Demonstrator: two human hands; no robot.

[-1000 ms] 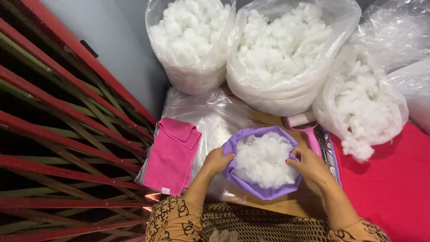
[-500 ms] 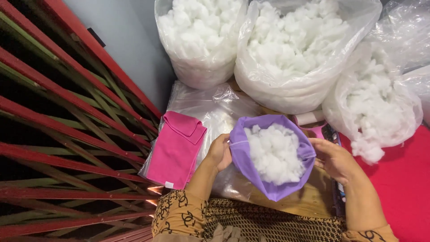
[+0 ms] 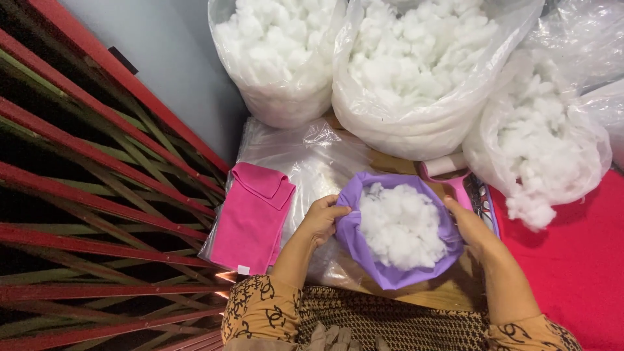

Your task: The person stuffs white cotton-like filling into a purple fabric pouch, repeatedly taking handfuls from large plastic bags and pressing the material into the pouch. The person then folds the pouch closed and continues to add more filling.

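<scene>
Purple cover [image 3: 364, 257] lowered; hands [image 3: 323, 220] cup sides.

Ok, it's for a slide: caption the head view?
Both hands, left hand and right hand, hold a purple cover stuffed with white filling.

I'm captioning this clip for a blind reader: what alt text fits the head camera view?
Two hands, left hand and right hand, hold open a purple fabric cover stuffed with white fibre filling. Three clear plastic bags of filling stand behind; a folded pink cloth lies left.
</scene>
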